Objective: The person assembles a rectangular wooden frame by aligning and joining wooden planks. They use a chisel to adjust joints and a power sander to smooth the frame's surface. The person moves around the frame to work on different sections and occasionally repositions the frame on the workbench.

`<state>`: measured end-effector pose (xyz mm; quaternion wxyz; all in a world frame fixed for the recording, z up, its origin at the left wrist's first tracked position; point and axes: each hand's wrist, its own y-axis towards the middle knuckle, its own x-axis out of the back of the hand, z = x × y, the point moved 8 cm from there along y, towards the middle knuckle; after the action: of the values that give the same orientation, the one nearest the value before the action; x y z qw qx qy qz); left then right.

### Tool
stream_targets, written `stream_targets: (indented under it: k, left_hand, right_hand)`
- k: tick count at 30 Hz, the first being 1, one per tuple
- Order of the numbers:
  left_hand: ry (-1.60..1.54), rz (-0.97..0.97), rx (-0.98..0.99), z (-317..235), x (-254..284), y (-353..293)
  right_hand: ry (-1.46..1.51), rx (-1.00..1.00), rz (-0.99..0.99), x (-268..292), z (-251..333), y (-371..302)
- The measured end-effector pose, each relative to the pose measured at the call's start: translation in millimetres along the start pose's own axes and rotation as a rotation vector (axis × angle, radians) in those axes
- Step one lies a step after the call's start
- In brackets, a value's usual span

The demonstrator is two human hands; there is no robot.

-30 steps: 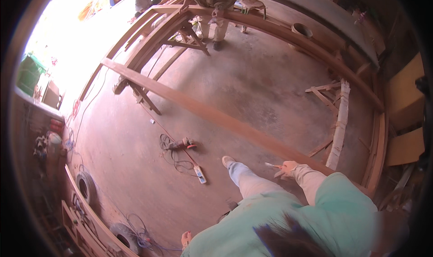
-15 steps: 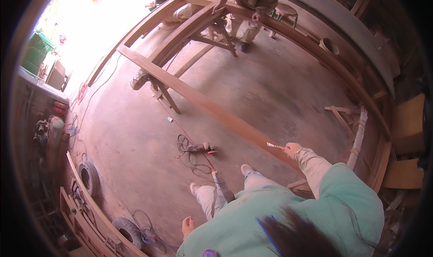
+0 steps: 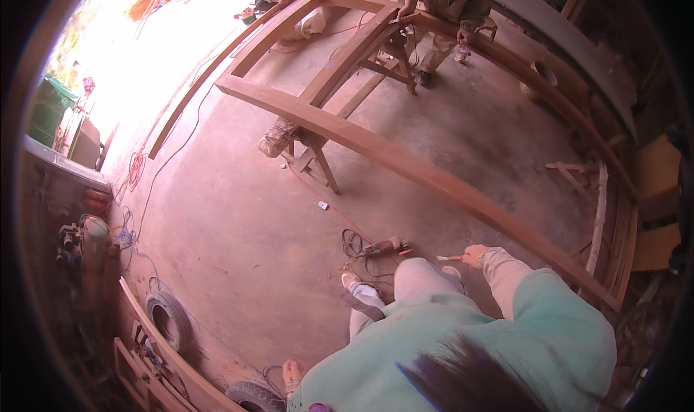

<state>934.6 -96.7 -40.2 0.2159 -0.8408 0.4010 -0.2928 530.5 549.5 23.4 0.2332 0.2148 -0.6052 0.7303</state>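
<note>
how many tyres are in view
2. One tyre is at the lower left; the other tyre is at the bottom edge, partly cut off, below and left of the left hand in the picture. More may be hidden in the dark left side.

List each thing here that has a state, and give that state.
Right hand: closed on the brush
Brush: held, tip pointing left
Left hand: lowered, grip unclear
Power tool: lying on the floor
Wooden frame: raised on a trestle
Trestle: standing
Upper tyre: unmounted
</note>
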Motion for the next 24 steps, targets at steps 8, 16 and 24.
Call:
stream_targets:
  k: [8,16,24]
  left_hand:
    - [-0.023,-0.078,0.038,-131,53,93]
    - [0.219,0.256,0.055,0,75,142]
    - [0.561,0.061,0.069,-249,16,257]
  right_hand:
    - [0.474,0.108,-0.300,86,148,14]
    - [1.086,-0.097,-0.542,75,118,55]
    - [0.809,-0.172,-0.952,223,154,119]
